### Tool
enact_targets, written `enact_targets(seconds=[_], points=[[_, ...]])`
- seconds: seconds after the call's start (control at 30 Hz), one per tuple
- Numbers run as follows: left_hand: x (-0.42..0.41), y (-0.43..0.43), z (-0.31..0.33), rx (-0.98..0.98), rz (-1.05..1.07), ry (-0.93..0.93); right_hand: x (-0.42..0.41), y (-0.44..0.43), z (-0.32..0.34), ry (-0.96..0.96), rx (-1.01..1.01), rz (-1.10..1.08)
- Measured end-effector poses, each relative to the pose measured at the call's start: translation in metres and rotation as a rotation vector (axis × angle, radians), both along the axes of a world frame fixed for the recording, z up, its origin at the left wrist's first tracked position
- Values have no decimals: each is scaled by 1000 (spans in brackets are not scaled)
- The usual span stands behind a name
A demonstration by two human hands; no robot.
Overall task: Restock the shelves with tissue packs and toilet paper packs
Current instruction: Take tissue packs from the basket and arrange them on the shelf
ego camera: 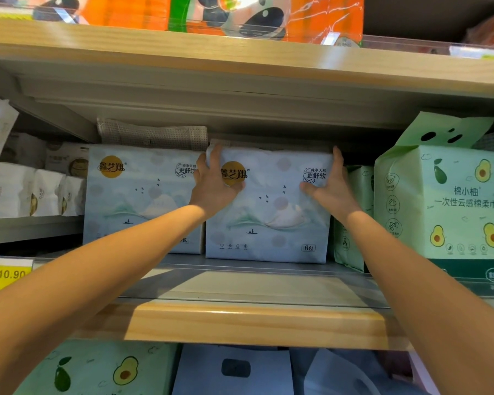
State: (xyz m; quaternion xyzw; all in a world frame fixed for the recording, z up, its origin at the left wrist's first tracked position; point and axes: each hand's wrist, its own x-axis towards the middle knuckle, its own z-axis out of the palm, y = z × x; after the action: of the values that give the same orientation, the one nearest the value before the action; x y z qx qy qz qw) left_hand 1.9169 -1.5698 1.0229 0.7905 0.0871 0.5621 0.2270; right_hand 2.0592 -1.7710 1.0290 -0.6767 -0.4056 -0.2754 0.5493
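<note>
Head view: the left hand [216, 183] and right hand [330, 186] each clasp an upper corner of the pale blue tissue pack [271, 218], fingers wrapped over its edges and thumbs on its face. The pack stands upright on the middle shelf [254, 283], just beside its twin pack [137, 195]. It is probably light, squashy and film-slick, so it is best held by the sides.

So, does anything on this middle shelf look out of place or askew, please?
A crumpled grey perforated sheet sits above the left blue pack, looking like stray packing. The held blue pack stands slightly forward of that neighbour.
</note>
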Motion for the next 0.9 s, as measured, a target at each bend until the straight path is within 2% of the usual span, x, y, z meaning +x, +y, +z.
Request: enact_targets(seconds=[0.57, 0.73, 0.9], points=[[-3, -6, 2, 19, -28, -68, -4, -2, 1, 39, 56, 44], [-4, -7, 1, -39, 29, -24, -3, -2, 2, 130, 31, 31], [-3, -4, -3, -7, 139, 64, 2, 0, -1, 171, -81, -50]])
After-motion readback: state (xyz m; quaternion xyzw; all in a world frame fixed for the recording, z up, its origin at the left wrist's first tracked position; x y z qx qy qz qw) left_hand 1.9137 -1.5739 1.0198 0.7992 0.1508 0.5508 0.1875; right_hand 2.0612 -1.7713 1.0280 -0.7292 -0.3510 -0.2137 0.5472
